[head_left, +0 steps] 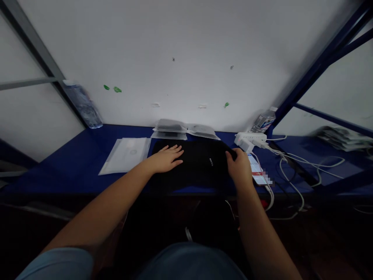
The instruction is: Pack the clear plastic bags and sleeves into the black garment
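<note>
A black piece of cloth, perhaps a garment (pixel 195 159), lies spread on the blue desk, with small white lettering near its right side. My left hand (pixel 166 158) rests flat on its left part, fingers stretched out. At the far right corner, my right hand (pixel 239 165) pinches the cloth's edge between thumb and fingers. The dark fabric hides its own folds, so I cannot tell how many layers it has.
Clear plastic packets (pixel 170 129) lie behind the cloth against the wall. White plastic bags (pixel 126 153) are to the left. On the right sit a phone (pixel 258 171), a power strip (pixel 250 138) with white cables, and a bottle (pixel 264 119). Another bottle (pixel 83 105) leans at the left.
</note>
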The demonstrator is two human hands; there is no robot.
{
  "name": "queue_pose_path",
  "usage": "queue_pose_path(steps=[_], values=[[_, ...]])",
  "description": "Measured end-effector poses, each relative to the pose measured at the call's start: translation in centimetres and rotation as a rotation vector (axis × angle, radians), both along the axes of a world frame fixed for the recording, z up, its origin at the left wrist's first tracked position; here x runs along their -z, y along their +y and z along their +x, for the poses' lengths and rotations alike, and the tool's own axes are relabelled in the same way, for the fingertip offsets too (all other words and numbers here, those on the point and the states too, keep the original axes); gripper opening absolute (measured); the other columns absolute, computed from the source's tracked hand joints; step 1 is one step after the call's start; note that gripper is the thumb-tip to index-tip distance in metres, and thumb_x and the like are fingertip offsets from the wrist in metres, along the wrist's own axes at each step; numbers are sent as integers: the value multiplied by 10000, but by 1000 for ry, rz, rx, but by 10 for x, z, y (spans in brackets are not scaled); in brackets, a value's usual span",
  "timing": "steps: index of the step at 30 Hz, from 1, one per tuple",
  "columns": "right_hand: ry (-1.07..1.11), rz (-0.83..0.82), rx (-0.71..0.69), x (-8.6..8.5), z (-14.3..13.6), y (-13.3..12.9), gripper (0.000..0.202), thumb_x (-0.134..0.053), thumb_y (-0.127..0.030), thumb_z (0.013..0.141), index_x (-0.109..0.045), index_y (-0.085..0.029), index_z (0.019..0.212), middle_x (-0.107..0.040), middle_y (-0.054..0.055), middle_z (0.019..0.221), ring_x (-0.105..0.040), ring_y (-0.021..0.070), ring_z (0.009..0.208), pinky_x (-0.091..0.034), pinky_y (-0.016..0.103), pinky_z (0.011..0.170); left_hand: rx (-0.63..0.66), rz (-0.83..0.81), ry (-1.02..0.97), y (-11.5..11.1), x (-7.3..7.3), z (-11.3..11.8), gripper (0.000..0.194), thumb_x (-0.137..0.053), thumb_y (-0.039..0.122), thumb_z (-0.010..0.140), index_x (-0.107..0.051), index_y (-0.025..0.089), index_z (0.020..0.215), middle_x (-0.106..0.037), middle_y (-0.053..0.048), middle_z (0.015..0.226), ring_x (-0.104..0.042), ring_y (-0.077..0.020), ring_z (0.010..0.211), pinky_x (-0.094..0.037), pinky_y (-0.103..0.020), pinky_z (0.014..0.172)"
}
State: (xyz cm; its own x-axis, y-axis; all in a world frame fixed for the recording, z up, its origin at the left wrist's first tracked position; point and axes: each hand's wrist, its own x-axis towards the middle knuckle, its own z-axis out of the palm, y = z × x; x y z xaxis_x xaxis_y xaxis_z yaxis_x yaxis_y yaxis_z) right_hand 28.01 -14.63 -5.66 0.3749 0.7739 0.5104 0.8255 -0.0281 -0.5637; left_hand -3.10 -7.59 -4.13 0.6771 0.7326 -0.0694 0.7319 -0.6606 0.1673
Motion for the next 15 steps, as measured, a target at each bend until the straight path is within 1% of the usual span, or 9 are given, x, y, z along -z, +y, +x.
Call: queue_pose_path(steps=[2,3,5,7,10,12,13,14,15], values=[[141,-53,-29,2,0,3,409,-598,-470,855,-639,-164,1124,-638,149,1053,-616,286,953,-500,433,886,-16,-2,-25,0,-1,1,592,-285,490,1057,-346,200,1570,-237,-87,1665,-176,-236,1558,-127,-486,1254],[216,-87,-27,3,1,4,464,-634,-472,823,-616,-168,1172,-642,140,1063,-630,279,928,-514,425,868,-21,-2,-39,0,-2,1,582,-277,479,1060,-354,200,1566,-255,-87,1660,-190,-231,1554,-136,-477,1253],[341,-151,6,4,3,5,593,-684,-454,770,-551,-170,1273,-654,125,1069,-654,272,883,-536,414,828,-21,5,-64,1,-5,1,567,-274,462,1063,-370,200,1557,-288,-86,1650,-216,-223,1548,-152,-460,1252],[390,-176,55,5,5,5,658,-708,-427,738,-516,-171,1313,-662,122,1087,-669,281,913,-542,419,845,-17,11,-73,1,-6,2,560,-285,452,1062,-387,193,1547,-311,-89,1641,-230,-221,1543,-159,-455,1252],[432,-110,99,8,3,7,711,-750,-422,696,-512,-165,1315,-652,146,1166,-660,302,1040,-525,439,939,-17,26,-70,1,-5,1,554,-308,441,1058,-402,180,1538,-327,-97,1635,-240,-228,1540,-161,-464,1253],[588,-37,90,12,-2,7,805,-768,-460,686,-463,-165,1370,-651,150,1185,-677,286,1018,-546,430,916,-20,44,-64,2,-4,1,564,-322,447,1054,-392,175,1543,-319,-104,1637,-240,-231,1540,-161,-465,1254],[692,0,59,15,-5,7,822,-765,-483,691,-449,-169,1383,-661,139,1168,-691,269,976,-563,419,880,-21,52,-57,2,-3,1,573,-326,456,1053,-386,171,1546,-312,-109,1640,-240,-231,1540,-161,-460,1254],[789,37,10,17,-9,8,793,-753,-500,703,-465,-172,1365,-676,121,1135,-700,251,933,-575,406,849,-22,57,-48,3,-2,0,586,-328,466,1052,-378,162,1550,-303,-115,1643,-239,-231,1541,-160,-454,1255],[863,71,-51,20,-12,8,719,-738,-507,718,-509,-174,1313,-691,102,1093,-703,236,903,-579,394,833,-18,60,-36,3,0,0,600,-327,477,1051,-370,153,1553,-294,-121,1646,-234,-232,1542,-160,-447,1256]])
